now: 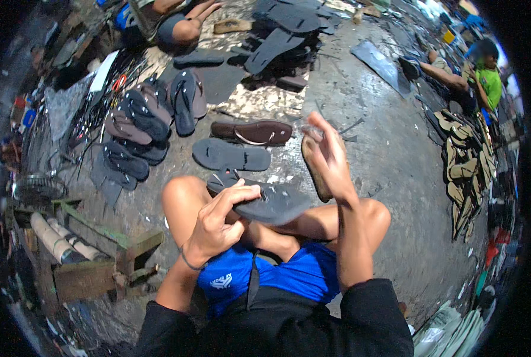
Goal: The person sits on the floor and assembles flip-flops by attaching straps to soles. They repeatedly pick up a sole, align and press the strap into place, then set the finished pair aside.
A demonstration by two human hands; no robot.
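Observation:
My left hand (221, 217) grips a dark grey flip-flop sole (277, 203) above my crossed legs, thumb on its upper face. Thin strap ends show near the fingers. My right hand (332, 159) is raised beyond the sole's right end, fingers stretched apart and slightly blurred, and I see nothing in it. Beneath that hand lies a tan sole (311, 156), partly hidden. On the ground ahead are a grey sole (233, 154) with slots and, past it, a dark brown flip-flop (230, 131) with a thin strap.
Several finished-looking flip-flops (185, 101) lie ahead to the left, and dark soles are piled (277, 47) at the far middle. Tan straps or cut-outs (462, 163) lie at right. A wooden frame (87, 276) stands at left near a fan (38, 187). Other people (487, 83) sit farther off.

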